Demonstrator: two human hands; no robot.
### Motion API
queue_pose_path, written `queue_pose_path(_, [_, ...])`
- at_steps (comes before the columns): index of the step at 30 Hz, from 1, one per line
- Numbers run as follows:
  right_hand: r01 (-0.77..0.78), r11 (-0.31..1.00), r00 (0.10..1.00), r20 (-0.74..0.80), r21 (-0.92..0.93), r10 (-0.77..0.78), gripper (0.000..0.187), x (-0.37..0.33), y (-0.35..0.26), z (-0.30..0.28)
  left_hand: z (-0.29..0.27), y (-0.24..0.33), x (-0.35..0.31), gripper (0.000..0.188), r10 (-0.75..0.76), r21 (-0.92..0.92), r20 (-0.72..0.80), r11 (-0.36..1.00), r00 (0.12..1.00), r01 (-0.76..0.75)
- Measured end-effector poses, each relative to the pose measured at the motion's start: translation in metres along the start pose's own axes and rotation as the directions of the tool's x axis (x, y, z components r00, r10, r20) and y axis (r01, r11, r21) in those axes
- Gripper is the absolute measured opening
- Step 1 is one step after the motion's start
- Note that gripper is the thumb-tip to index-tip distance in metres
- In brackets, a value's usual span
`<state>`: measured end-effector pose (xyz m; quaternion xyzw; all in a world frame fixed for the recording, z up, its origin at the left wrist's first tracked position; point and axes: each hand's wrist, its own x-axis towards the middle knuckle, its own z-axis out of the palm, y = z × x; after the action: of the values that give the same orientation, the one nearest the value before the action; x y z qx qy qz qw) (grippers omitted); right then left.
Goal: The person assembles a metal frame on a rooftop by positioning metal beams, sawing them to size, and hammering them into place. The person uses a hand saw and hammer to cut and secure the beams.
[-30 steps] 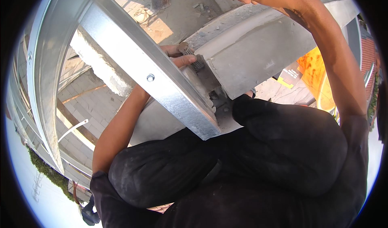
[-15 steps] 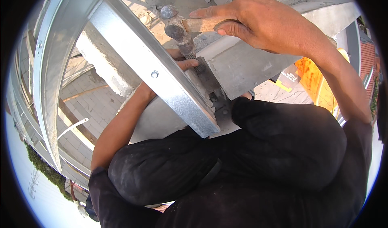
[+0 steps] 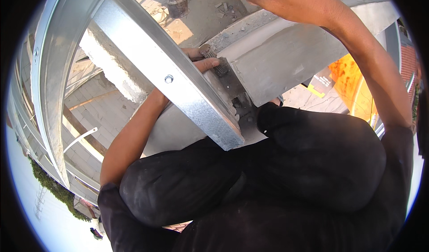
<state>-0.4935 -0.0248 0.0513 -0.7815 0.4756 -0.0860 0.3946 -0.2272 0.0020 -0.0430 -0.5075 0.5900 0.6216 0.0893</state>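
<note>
Raised away from the chisel since the earlier frame, the hammer (image 3: 174,2) now sits between eleven and twelve o'clock, partly cut by the top edge. At one o'clock, the right hand (image 3: 288,2) is closed round its wooden handle; some fingers are out of view. Just above centre, at twelve, the left hand (image 3: 208,63) holds the ridged metal chisel (image 3: 220,66) between thumb and finger, the rest hidden behind a steel beam (image 3: 168,79). Open air separates hammer and chisel. Beside the chisel, a concrete ledge (image 3: 290,62) reaches toward two o'clock, its near end edging a narrow slot. The beam slants from eleven to just below centre, crowding the left forearm. A curved steel post (image 3: 56,64) stands near ten, beside rough concrete (image 3: 114,71). Black-clad knees (image 3: 321,156) block four and seven; orange sheeting (image 3: 351,84) lies between two and three.
</note>
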Motion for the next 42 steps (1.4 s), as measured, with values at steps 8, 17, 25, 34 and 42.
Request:
queue_pose_path(8, [-0.027,0.999,0.993,0.112,0.036,0.023,0.049,0.016,0.014,0.012,0.001,-0.012,0.003,0.057,0.099,0.099,-0.014,0.990,0.995,-0.097])
queue_pose_path(17, [0.000,0.998,0.992,0.124,0.057,-0.007,0.050,0.017,0.007,0.011,-0.001,-0.002,0.007,0.063,-0.066,0.141,0.051,0.988,0.997,0.058])
queue_pose_path(25, [-0.174,0.952,0.984,0.080,0.253,0.159,0.052,0.002,-0.016,-0.009,0.004,-0.039,0.010,0.063,-0.008,-0.334,-0.121,0.942,0.993,-0.033])
queue_pose_path(34, [-0.365,0.928,0.931,0.056,0.074,0.362,0.055,0.007,0.013,-0.006,-0.005,-0.026,0.018,0.053,-0.054,-0.243,-0.082,0.970,0.995,0.032])
queue_pose_path(42, [-0.235,0.970,0.971,0.055,0.064,0.232,0.055,0.004,0.009,-0.003,0.002,-0.051,0.009,0.062,0.032,-0.598,-0.003,0.801,0.999,-0.027])
